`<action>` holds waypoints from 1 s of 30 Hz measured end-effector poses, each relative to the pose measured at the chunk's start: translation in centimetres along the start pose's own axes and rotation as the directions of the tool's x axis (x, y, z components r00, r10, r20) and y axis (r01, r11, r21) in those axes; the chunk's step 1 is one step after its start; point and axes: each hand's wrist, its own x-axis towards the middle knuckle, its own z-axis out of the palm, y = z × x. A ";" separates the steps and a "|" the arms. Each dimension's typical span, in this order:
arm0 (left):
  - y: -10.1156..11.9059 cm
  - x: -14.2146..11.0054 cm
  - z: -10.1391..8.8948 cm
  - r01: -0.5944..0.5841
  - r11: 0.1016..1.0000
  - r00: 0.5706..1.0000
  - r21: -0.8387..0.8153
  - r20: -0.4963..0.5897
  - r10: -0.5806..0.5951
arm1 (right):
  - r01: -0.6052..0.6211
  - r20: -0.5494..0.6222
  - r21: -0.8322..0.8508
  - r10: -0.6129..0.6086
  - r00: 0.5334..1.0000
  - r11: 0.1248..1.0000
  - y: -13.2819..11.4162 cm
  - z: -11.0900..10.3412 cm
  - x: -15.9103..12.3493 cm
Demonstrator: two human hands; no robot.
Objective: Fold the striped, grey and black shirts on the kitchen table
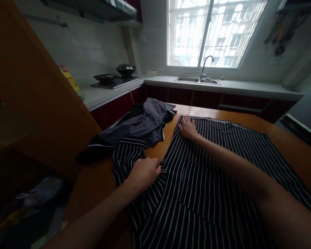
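Observation:
A black shirt with white stripes (197,186) lies spread over the wooden table, its hem toward the window. One striped sleeve (129,148) is bent out on the left, cuff pointing away from me. My left hand (145,173) is closed on the shirt's fabric where the sleeve meets the body side. Farther off, my right hand (188,127) rests flat on the striped cloth near its far left corner, fingers stretched out. Beyond the sleeve sits a crumpled heap of grey and black clothes (137,124), apart from my hands.
The wooden table (254,121) has a rounded edge. Behind it run a counter with a sink (189,80) and faucet (204,65), and a stove (116,82) with pans. A wooden panel (28,79) stands at left. Near the right edge is a dark flat object (300,129).

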 end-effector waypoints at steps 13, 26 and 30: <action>0.0 0.2 0.3 -0.021 0.999 1.000 -0.039 0.019 0.022 | 0.409 0.224 0.151 -0.434 0.873 0.900 -0.9 -0.9 -10.9; 0.2 -0.3 0.2 -0.017 0.999 1.000 -0.051 0.014 0.018 | 0.101 0.176 0.001 -0.100 0.979 0.995 2.3 2.2 4.4; 0.2 -0.3 0.2 -0.007 0.998 1.000 -0.057 0.018 0.008 | -0.013 0.110 -0.013 0.015 0.994 1.000 2.5 2.6 5.2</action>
